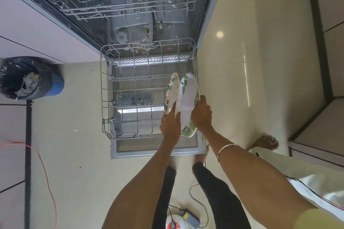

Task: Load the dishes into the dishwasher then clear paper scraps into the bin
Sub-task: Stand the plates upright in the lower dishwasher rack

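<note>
We are holding two plates upright over the rack (130,80) — left hand (170,126) gripping one plate (170,96), right hand (202,115) the other (188,96).

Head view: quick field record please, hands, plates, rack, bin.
left hand: grips the smaller plate at its near edge
right hand: grips the larger leaf-print plate by its right rim
plates: both on edge, side by side, at the right end of the lower rack
lower rack: pulled out over the open door, otherwise no dishes visible
upper rack: holds a patterned cup and dark items
bin: left of dishwasher, black liner, scraps inside
</note>
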`<control>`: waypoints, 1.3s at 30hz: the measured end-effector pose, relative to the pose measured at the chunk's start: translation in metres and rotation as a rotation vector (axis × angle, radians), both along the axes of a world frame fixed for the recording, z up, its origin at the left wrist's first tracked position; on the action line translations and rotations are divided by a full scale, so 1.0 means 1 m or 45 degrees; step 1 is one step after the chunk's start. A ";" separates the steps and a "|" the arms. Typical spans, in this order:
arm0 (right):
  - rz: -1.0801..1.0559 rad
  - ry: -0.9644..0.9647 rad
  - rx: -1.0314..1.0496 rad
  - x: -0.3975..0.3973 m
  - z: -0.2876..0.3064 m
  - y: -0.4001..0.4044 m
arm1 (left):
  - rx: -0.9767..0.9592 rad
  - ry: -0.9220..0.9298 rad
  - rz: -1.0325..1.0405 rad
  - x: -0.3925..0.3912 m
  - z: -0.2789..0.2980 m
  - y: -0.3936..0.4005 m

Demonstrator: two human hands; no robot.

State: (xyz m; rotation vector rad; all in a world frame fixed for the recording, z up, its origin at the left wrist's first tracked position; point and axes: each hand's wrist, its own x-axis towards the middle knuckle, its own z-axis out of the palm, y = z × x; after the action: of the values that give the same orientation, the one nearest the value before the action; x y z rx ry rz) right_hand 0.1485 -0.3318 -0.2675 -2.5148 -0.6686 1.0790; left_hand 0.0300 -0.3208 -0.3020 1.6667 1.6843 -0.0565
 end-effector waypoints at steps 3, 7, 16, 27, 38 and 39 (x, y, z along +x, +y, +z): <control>0.041 -0.005 -0.061 0.001 0.001 0.001 | -0.089 -0.115 0.084 -0.003 0.005 -0.003; 0.115 -0.098 -0.073 -0.001 0.014 -0.004 | -0.082 -0.205 -0.010 -0.021 0.010 -0.011; 0.208 -0.231 -0.101 0.007 0.062 -0.003 | -0.067 -0.153 -0.025 -0.032 0.049 -0.013; 0.175 -0.141 -0.060 0.004 0.123 -0.018 | -0.225 -0.025 -0.157 -0.031 0.102 -0.005; 0.335 -0.135 0.056 -0.007 0.197 -0.029 | -0.046 0.026 -0.241 -0.032 0.188 -0.011; 0.359 -0.133 0.064 -0.007 0.206 -0.028 | -0.053 0.042 -0.250 -0.034 0.199 -0.010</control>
State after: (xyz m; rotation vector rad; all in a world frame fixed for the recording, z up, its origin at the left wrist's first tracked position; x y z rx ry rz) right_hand 0.1419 -0.3597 -0.0616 -2.4992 -1.0919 1.0089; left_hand -0.0035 -0.3308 -0.1029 1.8033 1.5276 -0.2131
